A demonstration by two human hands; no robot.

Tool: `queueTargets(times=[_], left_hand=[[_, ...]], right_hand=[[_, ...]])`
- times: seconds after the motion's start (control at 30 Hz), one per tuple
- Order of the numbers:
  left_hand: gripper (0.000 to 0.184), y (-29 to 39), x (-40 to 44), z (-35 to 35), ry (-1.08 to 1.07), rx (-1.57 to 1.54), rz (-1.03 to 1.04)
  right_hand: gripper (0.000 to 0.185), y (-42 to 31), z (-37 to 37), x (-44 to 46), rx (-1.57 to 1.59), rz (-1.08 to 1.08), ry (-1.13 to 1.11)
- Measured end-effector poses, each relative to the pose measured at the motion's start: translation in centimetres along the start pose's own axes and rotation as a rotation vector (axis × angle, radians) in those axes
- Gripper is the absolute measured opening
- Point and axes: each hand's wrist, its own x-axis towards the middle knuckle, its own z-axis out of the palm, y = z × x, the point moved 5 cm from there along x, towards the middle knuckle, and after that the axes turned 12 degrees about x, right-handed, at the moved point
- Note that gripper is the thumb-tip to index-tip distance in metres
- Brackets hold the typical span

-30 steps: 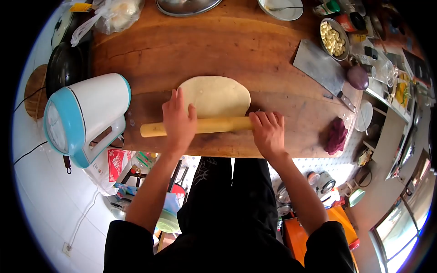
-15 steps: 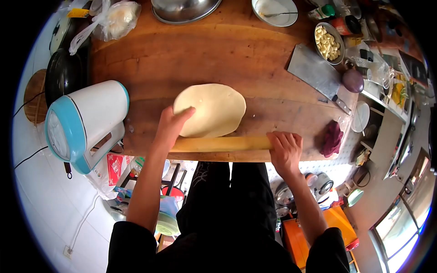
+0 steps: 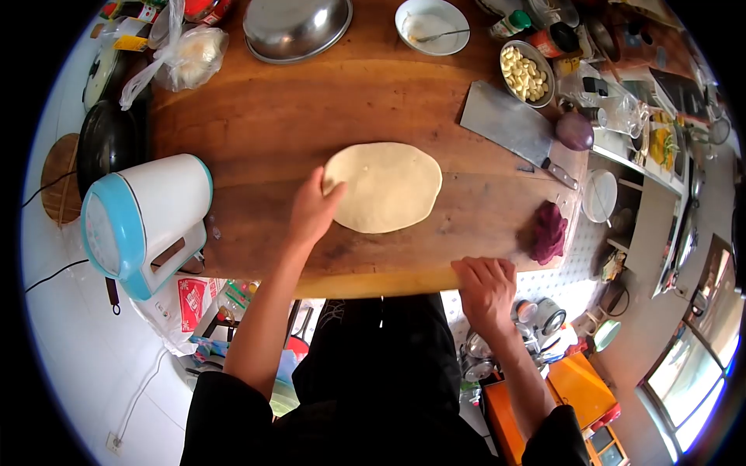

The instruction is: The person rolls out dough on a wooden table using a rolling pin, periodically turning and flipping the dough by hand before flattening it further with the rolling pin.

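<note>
A flat, rounded sheet of pale dough (image 3: 388, 189) lies on the wooden table in front of me. My left hand (image 3: 313, 210) pinches its left edge, thumb on top; the fingers beneath are partly hidden. Along the table's front edge, close to my body, runs a wooden rolling pin (image 3: 377, 283). The fingers of my right hand (image 3: 488, 293) are wrapped round its right end. My left forearm crosses in front of the pin's left end.
A white and blue appliance (image 3: 148, 221) stands at left. To the right are a cleaver (image 3: 507, 123), a purple round item (image 3: 574, 131), a crumpled purple cloth-like thing (image 3: 549, 233) and a bowl of pale pieces (image 3: 527, 74). A metal bowl (image 3: 298, 27) and white bowl (image 3: 432, 27) sit at the back.
The rolling pin has come toward my body, away from the dough, with my right hand on it. My left hand and the dough have shifted right. The camera view has also moved slightly.
</note>
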Motion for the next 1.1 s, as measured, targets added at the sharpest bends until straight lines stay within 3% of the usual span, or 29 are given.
queueTargets(times=[0.03, 0.07, 0.17, 0.23, 0.27, 0.33, 0.4, 0.47, 0.5, 0.53, 0.6, 0.7, 0.73, 0.8, 0.83, 0.9, 0.93, 1.0, 1.1], left_hand=[[0.032, 0.2, -0.3, -0.2, 0.009, 0.068, 0.012], [0.030, -0.2, -1.2, -1.2, 0.179, 0.180, 0.191], [0.025, -0.4, -5.5, -3.6, 0.194, 0.423, 0.276], [0.030, -1.8, -7.4, -3.2, 0.165, 0.727, 0.332], [0.030, -2.3, -7.5, -2.9, 0.159, 0.732, 0.329], [0.039, -1.6, -7.2, -1.8, 0.302, 0.934, 0.452], [0.046, -2.2, -6.0, -1.1, 0.253, 0.902, 0.422], [0.049, -2.0, -5.0, -0.9, 0.361, 0.883, 0.407], [0.054, -2.2, -4.2, -0.9, 0.379, 0.856, 0.421], [0.054, -1.2, -2.4, -1.3, 0.378, 0.853, 0.420], [0.059, 1.1, 1.7, -2.1, 0.428, 0.965, 0.518], [0.060, 2.2, 3.9, -2.3, 0.461, 0.945, 0.450], [0.060, 1.5, 1.9, -2.2, 0.466, 0.942, 0.458], [0.060, 0.2, -1.1, -2.1, 0.468, 0.833, 0.479], [0.060, 0.1, 0.3, -2.5, 0.488, 0.835, 0.485], [0.063, -0.4, 2.2, -2.2, 0.292, 0.931, 0.533], [0.063, 0.8, 4.6, -2.5, 0.304, 0.937, 0.536], [0.064, 2.6, 7.1, -3.4, 0.433, 0.875, 0.442], [0.062, 0.5, 1.3, -2.9, 0.421, 0.935, 0.455]], right_hand=[[0.027, 0.3, 0.3, 0.0, -0.010, -0.016, 0.018], [0.027, 0.9, 0.4, 0.7, 0.008, -0.016, 0.041], [0.031, 3.5, 2.4, 2.6, 0.032, -0.010, 0.068], [0.043, 6.0, 4.8, 3.5, 0.129, 0.058, 0.046], [0.043, 6.7, 5.9, 3.7, 0.135, 0.062, 0.043], [0.049, 7.4, 7.2, 4.6, 0.117, 0.075, 0.068], [0.054, 7.6, 7.3, 4.9, 0.049, 0.052, -0.010], [0.062, 7.6, 6.7, 5.6, 0.022, 0.077, 0.107], [0.069, 8.3, 7.6, 6.4, -0.112, 0.135, 0.056], [0.069, 8.5, 7.9, 8.2, -0.114, 0.136, 0.055], [0.070, 9.6, 7.1, 11.8, -0.184, 0.259, 0.354], [0.069, 9.8, 6.3, 14.5, -0.152, 0.281, 0.446], [0.069, 9.3, 6.1, 12.7, -0.155, 0.281, 0.456], [0.066, 8.3, 7.3, 10.7, -0.234, 0.284, 0.267], [0.066, 8.9, 7.2, 12.0, -0.232, 0.272, 0.283], [0.065, 9.7, 7.1, 13.3, -0.225, 0.288, 0.323], [0.065, 10.0, 6.6, 15.6, -0.219, 0.281, 0.333], [0.067, 10.6, 4.9, 18.1, -0.042, 0.332, 0.584], [0.068, 9.8, 6.7, 13.2, -0.138, 0.336, 0.464]])
